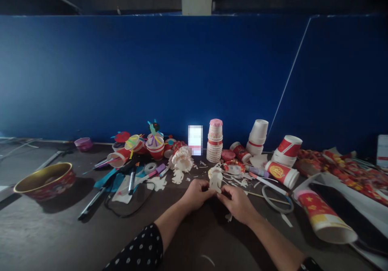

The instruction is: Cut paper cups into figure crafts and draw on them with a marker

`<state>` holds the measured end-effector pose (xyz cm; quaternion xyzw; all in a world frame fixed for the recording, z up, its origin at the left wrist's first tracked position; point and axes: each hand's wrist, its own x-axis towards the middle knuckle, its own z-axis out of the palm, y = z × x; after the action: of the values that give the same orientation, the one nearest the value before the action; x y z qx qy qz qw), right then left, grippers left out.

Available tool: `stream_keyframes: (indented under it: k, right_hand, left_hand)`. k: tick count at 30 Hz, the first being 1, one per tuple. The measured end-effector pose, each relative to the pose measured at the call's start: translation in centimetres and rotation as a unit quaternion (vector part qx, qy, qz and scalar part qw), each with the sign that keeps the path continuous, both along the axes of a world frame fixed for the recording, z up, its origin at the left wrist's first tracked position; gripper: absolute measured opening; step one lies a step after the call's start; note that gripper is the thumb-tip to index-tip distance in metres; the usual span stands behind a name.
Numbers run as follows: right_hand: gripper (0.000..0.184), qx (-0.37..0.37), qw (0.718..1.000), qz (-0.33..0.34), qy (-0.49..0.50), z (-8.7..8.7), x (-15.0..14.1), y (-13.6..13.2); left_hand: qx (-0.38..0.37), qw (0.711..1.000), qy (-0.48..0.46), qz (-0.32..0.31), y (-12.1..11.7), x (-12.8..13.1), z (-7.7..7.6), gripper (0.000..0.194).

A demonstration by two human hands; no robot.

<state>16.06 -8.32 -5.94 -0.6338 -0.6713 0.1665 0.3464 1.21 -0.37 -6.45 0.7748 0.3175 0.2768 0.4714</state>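
Observation:
Both hands meet in front of me over the dark table and pinch the lower edge of a white paper cutout (216,179). My left hand (196,194) grips it from the left, fingers closed. From the right, my right hand (235,200) has its thumb and fingertips closed at the bottom edge. The cutout has a wavy outline, and a curled pale part shows at its top. White paper scraps (239,181) lie just beyond my right hand. A larger cut white paper piece (182,161) rests behind my left hand.
A stack of paper cups (214,141) stands behind the hands. A red cup (325,218) lies on its side at right, by a dark flat object (348,214). Leftward are a gold-rimmed bowl (45,182), markers (132,180), a tape roll (150,168) and decorated cups (155,146).

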Motion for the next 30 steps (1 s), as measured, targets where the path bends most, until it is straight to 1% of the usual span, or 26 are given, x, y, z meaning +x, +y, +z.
stream_keyframes:
  k: [6, 9, 12, 19, 24, 27, 30]
  right_hand:
    - [0.022, 0.005, 1.000, 0.003, -0.006, 0.03, 0.03, -0.01]
    - [0.020, 0.006, 1.000, 0.008, -0.003, -0.06, 0.07, 0.01]
    - [0.020, 0.012, 1.000, 0.008, 0.000, -0.18, 0.11, 0.07]
    - [0.022, 0.015, 1.000, 0.006, 0.010, -0.30, 0.17, 0.19]
    - [0.022, 0.014, 1.000, 0.000, 0.008, 0.10, 0.03, 0.05]
    - [0.024, 0.022, 0.999, 0.005, 0.026, 0.32, -0.02, -0.02]
    - [0.026, 0.028, 0.999, 0.010, 0.039, 0.32, -0.01, -0.01]
  left_hand:
    - [-0.011, 1.000, -0.001, 0.002, -0.15, -0.06, 0.27, 0.024]
    - [-0.011, 1.000, -0.008, -0.007, -0.12, -0.07, 0.23, 0.024]
    - [-0.029, 0.999, -0.021, -0.019, -0.10, -0.09, 0.23, 0.023]
    - [-0.055, 0.997, -0.048, -0.011, -0.19, -0.05, 0.37, 0.018]
    - [-0.041, 0.998, -0.053, 0.008, 0.10, 0.10, -0.14, 0.022]
    - [-0.023, 0.999, -0.037, 0.006, 0.23, 0.05, -0.32, 0.024]
    - [-0.018, 0.999, -0.031, -0.001, 0.19, -0.03, -0.17, 0.025]
